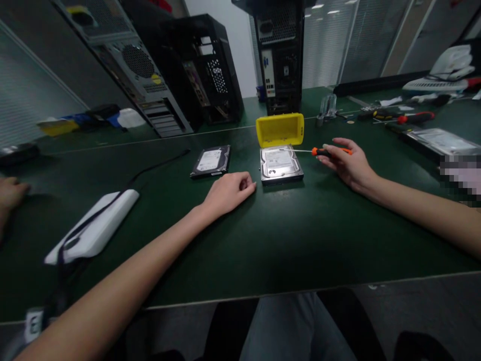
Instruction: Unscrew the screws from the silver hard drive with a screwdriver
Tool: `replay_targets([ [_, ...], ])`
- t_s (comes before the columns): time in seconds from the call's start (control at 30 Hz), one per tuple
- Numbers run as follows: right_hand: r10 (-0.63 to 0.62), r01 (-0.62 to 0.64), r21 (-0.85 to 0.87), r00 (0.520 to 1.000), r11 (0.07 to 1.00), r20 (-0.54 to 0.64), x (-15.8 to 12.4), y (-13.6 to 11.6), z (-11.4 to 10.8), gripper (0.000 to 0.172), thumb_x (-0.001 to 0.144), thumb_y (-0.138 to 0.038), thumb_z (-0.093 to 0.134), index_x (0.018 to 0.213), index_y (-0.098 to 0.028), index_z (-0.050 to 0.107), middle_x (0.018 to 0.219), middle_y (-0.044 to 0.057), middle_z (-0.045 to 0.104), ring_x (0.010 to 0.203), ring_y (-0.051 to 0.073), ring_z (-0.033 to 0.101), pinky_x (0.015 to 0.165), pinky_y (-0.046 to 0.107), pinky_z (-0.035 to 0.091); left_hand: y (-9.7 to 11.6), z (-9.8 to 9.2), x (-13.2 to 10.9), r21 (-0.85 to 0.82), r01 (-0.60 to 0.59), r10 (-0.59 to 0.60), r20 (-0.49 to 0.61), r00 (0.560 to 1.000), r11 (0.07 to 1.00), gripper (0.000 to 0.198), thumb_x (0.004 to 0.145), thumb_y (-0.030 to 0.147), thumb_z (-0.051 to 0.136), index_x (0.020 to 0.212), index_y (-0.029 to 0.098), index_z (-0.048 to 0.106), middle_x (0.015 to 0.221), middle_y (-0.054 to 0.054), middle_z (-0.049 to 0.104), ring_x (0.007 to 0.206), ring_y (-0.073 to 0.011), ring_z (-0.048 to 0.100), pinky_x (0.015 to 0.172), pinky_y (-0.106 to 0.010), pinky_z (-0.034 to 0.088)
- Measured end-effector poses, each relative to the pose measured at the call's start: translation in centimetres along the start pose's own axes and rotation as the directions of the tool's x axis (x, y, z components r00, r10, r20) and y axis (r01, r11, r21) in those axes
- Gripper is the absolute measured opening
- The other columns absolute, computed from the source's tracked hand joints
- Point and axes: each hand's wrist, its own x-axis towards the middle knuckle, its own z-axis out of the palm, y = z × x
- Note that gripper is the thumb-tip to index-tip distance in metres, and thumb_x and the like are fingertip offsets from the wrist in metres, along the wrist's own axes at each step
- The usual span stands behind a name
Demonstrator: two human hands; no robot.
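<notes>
My right hand [349, 163] grips a screwdriver [320, 151] by its orange and black handle. The thin shaft points left, its tip over the far part of a silver hard drive [281, 163]; whether it touches, I cannot tell. My left hand [230, 193] rests on the table, loosely curled with thumb near the fingers, and nothing shows in it. It lies just left of the silver drive and in front of a second, black-edged hard drive [210, 160] with a white label. Behind the silver drive stands an open yellow plastic case [280, 129].
Computer towers [141, 65] stand along the back of the green table [233, 265]. At left are a white power bank-like block [97, 225] with a black strap and another person's hand [13, 195]. Red-black tools [415, 118] and another drive [443, 140] lie at right.
</notes>
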Motion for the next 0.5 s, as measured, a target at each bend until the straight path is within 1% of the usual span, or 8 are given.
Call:
replay_targets([
  [0.07, 0.014, -0.014, -0.001, 1.000, 1.000, -0.021, 0.3, -0.1, 0.0, 0.054, 0.070, -0.026, 0.076, 0.113, -0.023, 0.043, 0.084, 0.001, 0.072, 0.068, 0.010, 0.071, 0.064, 0.014, 0.059, -1.2, 0.7, 1.8, 0.011, 0.001, 0.000, -0.081, 0.997, 1.000, 0.025, 0.089, 0.037, 0.047, 0.091, 0.015, 0.059, 0.084, -0.006, 0.060, 0.071, -0.0154, 0.052, 0.060, -0.025, 0.035],
  [0.13, 0.024, -0.024, -0.010, 0.999, 1.000, -0.035, 0.5, -0.3, 0.0, 0.053, 0.070, -0.026, 0.075, 0.113, -0.023, 0.043, 0.080, 0.000, 0.072, 0.062, 0.009, 0.070, 0.059, 0.013, 0.058, -2.3, 1.5, 3.4, 0.013, 0.048, -0.044, -0.183, 0.982, 0.999, 0.024, 0.089, 0.034, 0.049, 0.100, 0.015, 0.059, 0.087, -0.006, 0.058, 0.076, -0.0167, 0.053, 0.064, -0.026, 0.039],
  [0.17, 0.026, -0.026, -0.013, 0.999, 1.000, -0.040, 0.5, -0.3, -0.1, 0.052, 0.071, -0.025, 0.075, 0.112, -0.023, 0.044, 0.080, 0.000, 0.072, 0.061, 0.009, 0.069, 0.058, 0.013, 0.058, -2.7, 1.9, 3.9, 0.008, 0.043, -0.040, -0.203, 0.978, 0.999, 0.026, 0.088, 0.033, 0.051, 0.105, 0.015, 0.058, 0.090, -0.006, 0.056, 0.079, -0.0172, 0.054, 0.066, -0.027, 0.041],
  [0.23, 0.026, -0.026, -0.018, 0.999, 0.999, -0.040, 0.6, -0.4, -0.2, 0.048, 0.072, -0.025, 0.074, 0.111, -0.024, 0.045, 0.080, 0.000, 0.072, 0.059, 0.009, 0.069, 0.057, 0.014, 0.058, -3.2, 2.4, 4.4, 0.001, -0.022, 0.021, -0.210, 0.978, 1.000, 0.031, 0.089, 0.035, 0.051, 0.114, 0.018, 0.058, 0.101, -0.007, 0.054, 0.085, -0.0176, 0.055, 0.072, -0.029, 0.044],
  [0.3, 0.021, -0.022, -0.030, 0.999, 0.999, -0.031, 0.6, -0.4, -0.3, 0.046, 0.073, -0.024, 0.073, 0.110, -0.024, 0.047, 0.081, 0.000, 0.072, 0.059, 0.009, 0.069, 0.056, 0.014, 0.058, -3.3, 2.5, 4.3, 0.038, -0.080, 0.086, -0.207, 0.975, 0.996, 0.032, 0.091, 0.035, 0.049, 0.118, 0.020, 0.059, 0.105, -0.007, 0.053, 0.088, -0.0183, 0.055, 0.074, -0.030, 0.045],
  [0.4, 0.023, -0.023, -0.048, 1.000, 0.999, -0.014, 0.5, -0.3, -0.3, 0.043, 0.072, -0.022, 0.073, 0.109, -0.024, 0.050, 0.082, 0.000, 0.071, 0.059, 0.009, 0.069, 0.055, 0.014, 0.059, -3.0, 2.4, 3.9, 0.167, -0.108, 0.141, -0.203, 0.969, 0.980, 0.031, 0.093, 0.031, 0.047, 0.116, 0.019, 0.063, 0.096, -0.007, 0.054, 0.085, -0.0190, 0.054, 0.070, -0.029, 0.044],
  [0.5, 0.030, -0.031, -0.049, 0.999, 0.998, -0.013, 0.3, -0.2, -0.2, 0.043, 0.071, -0.022, 0.075, 0.107, -0.023, 0.051, 0.083, 0.000, 0.071, 0.058, 0.009, 0.069, 0.055, 0.014, 0.059, -2.5, 2.2, 3.6, 0.290, -0.127, 0.182, -0.171, 0.968, 0.949, 0.029, 0.094, 0.026, 0.045, 0.112, 0.020, 0.067, 0.088, -0.006, 0.056, 0.078, -0.0184, 0.054, 0.066, -0.029, 0.041],
])
